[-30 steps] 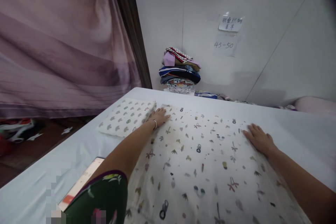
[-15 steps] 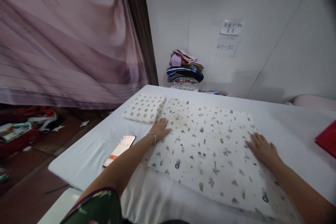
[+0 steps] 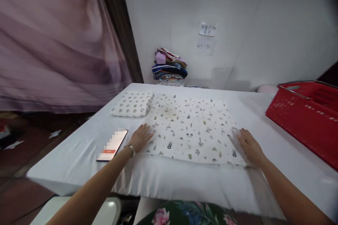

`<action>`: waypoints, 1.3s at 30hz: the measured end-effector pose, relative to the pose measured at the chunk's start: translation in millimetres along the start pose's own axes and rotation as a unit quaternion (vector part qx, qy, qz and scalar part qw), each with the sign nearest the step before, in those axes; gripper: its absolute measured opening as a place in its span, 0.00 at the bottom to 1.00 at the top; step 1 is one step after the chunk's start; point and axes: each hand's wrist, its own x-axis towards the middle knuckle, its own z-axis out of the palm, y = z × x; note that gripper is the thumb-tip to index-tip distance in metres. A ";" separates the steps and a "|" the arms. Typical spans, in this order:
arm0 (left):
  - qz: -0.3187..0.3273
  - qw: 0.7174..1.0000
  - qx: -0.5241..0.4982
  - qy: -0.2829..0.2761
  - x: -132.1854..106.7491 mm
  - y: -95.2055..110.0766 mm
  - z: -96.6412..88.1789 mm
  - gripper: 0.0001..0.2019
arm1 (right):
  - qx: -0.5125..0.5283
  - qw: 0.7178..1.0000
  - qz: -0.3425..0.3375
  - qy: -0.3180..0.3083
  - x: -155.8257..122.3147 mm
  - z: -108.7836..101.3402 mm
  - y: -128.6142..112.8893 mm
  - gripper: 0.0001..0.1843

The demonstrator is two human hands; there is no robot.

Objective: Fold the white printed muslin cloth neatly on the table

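Note:
A thin white cloth with small grey and olive prints lies spread out on the white-covered table. At its left edge my left hand rests flat, fingers stretched forward, a bracelet on the wrist. My right hand lies on the opposite edge, fingers extended. Neither hand grips anything. Just beyond my left hand sits a folded white cloth with grey motifs, close beside the spread one. A phone with a lit screen lies left of my left hand.
A red plastic basket with a metal handle stands at the right. Behind the table's far edge rises a stack of folded fabrics. Handwritten paper signs hang on the wall. A pale stool is below the table's front left.
My view has swung right and lower, bringing the red basket into sight. Both hands have slid nearer along the cloth's sides, toward its front corners.

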 end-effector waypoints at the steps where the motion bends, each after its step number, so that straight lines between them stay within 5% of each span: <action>1: 0.010 1.000 -0.001 0.004 -9.8 1.3 -1.9 0.26 | 0.027 0.999 0.011 0.028 -11.5 -5.0 1.9 0.31; 6: 0.159 0.984 -0.015 0.076 -66.9 22.7 -7.1 0.19 | 0.090 0.988 0.008 0.125 -85.1 -16.6 11.1 0.22; 11: 0.216 0.972 -0.011 0.089 -75.2 53.6 -3.1 0.14 | 0.074 0.983 -0.019 0.168 -118.8 -20.6 11.4 0.18; 20: 0.165 0.984 0.038 0.051 -67.8 44.1 -6.2 0.18 | 0.028 0.984 -0.054 0.165 -127.7 -32.0 14.6 0.15; 26: 0.169 0.984 0.040 0.047 -69.8 50.2 -9.1 0.17 | -0.028 0.988 -0.118 0.092 -119.5 -30.2 3.2 0.17; 32: 0.245 0.968 -0.043 0.030 -78.5 92.6 2.4 0.13 | -0.084 0.976 -0.186 0.077 -113.7 -34.0 -13.7 0.16; 39: 0.262 0.963 -0.064 0.005 -58.9 150.4 17.1 0.12 | -0.013 0.952 -0.306 -0.001 -104.8 -10.6 -81.5 0.14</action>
